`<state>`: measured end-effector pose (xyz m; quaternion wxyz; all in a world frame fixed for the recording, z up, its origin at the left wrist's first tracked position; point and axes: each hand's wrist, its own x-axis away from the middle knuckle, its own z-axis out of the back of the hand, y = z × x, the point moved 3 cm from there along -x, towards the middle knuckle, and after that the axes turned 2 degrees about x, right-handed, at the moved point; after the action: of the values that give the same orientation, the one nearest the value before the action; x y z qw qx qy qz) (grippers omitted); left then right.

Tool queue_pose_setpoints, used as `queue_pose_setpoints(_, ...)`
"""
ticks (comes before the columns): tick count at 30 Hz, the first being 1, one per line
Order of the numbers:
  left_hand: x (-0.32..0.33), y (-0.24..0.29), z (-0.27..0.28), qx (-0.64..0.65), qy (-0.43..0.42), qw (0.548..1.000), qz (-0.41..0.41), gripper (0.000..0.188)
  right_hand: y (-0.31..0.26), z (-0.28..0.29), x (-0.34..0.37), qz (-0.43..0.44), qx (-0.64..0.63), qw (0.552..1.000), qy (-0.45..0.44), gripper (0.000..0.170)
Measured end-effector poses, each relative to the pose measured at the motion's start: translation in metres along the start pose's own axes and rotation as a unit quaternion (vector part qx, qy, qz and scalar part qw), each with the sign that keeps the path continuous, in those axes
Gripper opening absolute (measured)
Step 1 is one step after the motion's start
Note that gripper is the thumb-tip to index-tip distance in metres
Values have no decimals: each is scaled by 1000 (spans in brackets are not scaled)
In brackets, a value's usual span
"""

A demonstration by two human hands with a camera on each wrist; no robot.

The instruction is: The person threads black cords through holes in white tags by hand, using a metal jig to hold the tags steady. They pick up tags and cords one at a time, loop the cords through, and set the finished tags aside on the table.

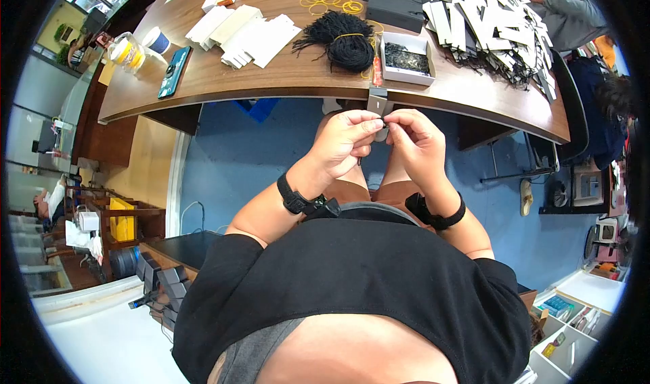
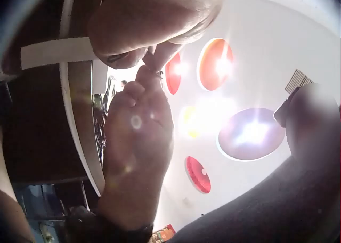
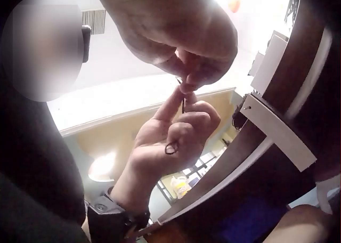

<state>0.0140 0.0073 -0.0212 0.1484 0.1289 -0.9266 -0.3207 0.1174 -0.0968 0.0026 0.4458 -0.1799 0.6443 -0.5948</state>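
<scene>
Over the lap, just off the table's front edge, both hands meet fingertip to fingertip. My left hand (image 1: 338,140) pinches a thin black cord (image 3: 183,104), and a small loop of it pokes out under the curled fingers in the right wrist view. Thumb and forefinger of my right hand (image 1: 418,140) pinch the cord at the same spot, where a small dark bit (image 1: 384,122) shows. The fingertips hide most of it. Right behind the hands, a narrow pale tag (image 3: 279,134) with a small hole juts over the table edge.
On the brown table (image 1: 264,83) lie a bundle of black cords (image 1: 349,49), a white box (image 1: 409,78) of small black pieces, and a heap of white and black tags (image 1: 474,25). White card stacks (image 1: 244,35), a phone (image 1: 175,71) and cups (image 1: 157,40) stand left. Another person (image 1: 569,12) sits at the far right.
</scene>
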Motion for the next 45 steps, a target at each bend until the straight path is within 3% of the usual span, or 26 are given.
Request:
queue_pose_setpoints(3, 3, 5, -2, -77, 21, 995, -59, 7, -1, 4, -1, -80, -65, 994, -22, 10)
queue_pose_setpoints(6, 6, 6, -4, -157, 42, 978, -134, 9, -1, 2, -3, -58, -69, 996, -12, 8)
queue_pose_setpoints(10, 7, 9, -11, -238, 64, 951, -185, 11, -13, -1, -5, 148, 190, 969, 50, 13)
queue_pose_setpoints(13, 5, 10, -6, -402, 64, 874, -265, 10, -20, -1, -4, 213, 288, 932, 52, 15)
queue_pose_setpoints(16, 10, 14, -13, -524, 79, 811, -247, 11, -15, 0, -2, 189, 230, 953, 52, 16)
queue_pose_setpoints(22, 9, 6, -22, -481, 44, 835, -263, 10, -14, 16, 5, 109, 180, 977, 34, 11)
queue_pose_setpoints(26, 6, 2, -22, -449, 22, 852, -268, 10, 5, 28, 11, -86, -28, 996, -17, 4)
queue_pose_setpoints(29, 8, 3, -28, -455, 19, 851, -259, 11, 10, 31, 12, -147, -140, 979, -17, 5)
queue_pose_setpoints(31, 10, 5, -29, -469, 17, 840, -271, 11, 14, 33, 14, -156, -158, 975, -31, 8)
queue_pose_setpoints(36, 9, 3, -25, -428, 8, 864, -264, 10, 15, 34, 14, -160, -189, 968, -43, 11)
queue_pose_setpoints(39, 8, 4, -26, -437, 22, 856, -275, 9, 14, 31, 14, -155, -235, 960, -4, 12)
queue_pose_setpoints(45, 10, 2, -26, -448, 35, 840, -303, 10, 8, 24, 17, -137, -153, 979, 10, 11)
